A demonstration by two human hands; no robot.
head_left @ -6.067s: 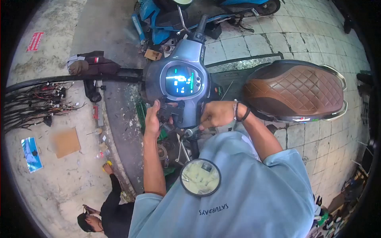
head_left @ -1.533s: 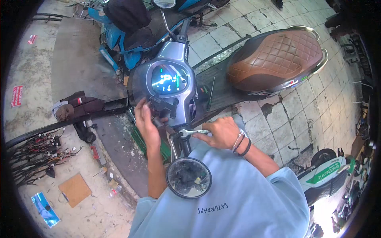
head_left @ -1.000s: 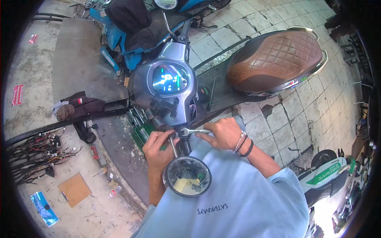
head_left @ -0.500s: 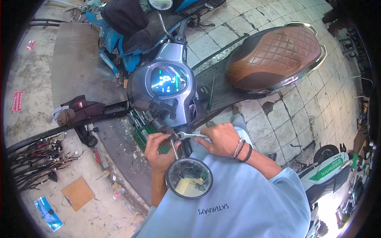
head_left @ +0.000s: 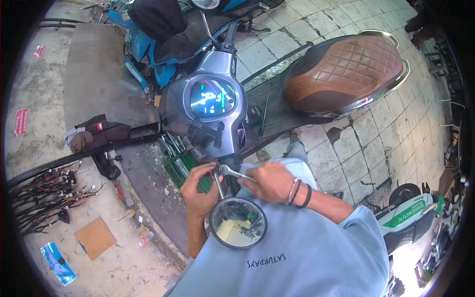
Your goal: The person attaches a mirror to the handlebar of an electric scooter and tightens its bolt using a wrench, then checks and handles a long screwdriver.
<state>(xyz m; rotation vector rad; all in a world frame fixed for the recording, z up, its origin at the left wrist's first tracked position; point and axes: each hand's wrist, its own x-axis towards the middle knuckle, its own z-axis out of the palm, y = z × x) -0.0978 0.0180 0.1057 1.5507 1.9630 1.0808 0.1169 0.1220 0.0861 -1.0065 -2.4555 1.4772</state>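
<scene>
"If we start from the left, what is the left hand [head_left: 200, 190] doing?"

"It curls beside the mirror stem [head_left: 218, 187], thumb and fingertips near its foot. Whether they pinch it, I cannot tell."

"How would that stem handle?"

"Stiff and slim, I'd judge; best held low, near the foot. The round mirror [head_left: 238, 222] at its other end looks breakable, so I'd spare the glass any knocks."

"And the spanner [head_left: 237, 173]?"

"Its head is right by the stem's foot, at the handlebar. It looks rigid, fairly light, maybe slippery if oily. The shank's far end is the place to take hold."

"Which is where the right hand [head_left: 273, 182] is?"

"Yes, closed around that end, knuckles up."

"Any containers?"

"Leftmost, a green tray [head_left: 174, 174], partly behind the left hand. Long metal tools [head_left: 171, 143] lie at its upper end; I can't make out each one."

"Further right?"

"There's a dark pocket [head_left: 241, 137] in the scooter's front panel [head_left: 228, 132], below the lit display [head_left: 210, 99]. What's inside is too dark to tell."
</scene>
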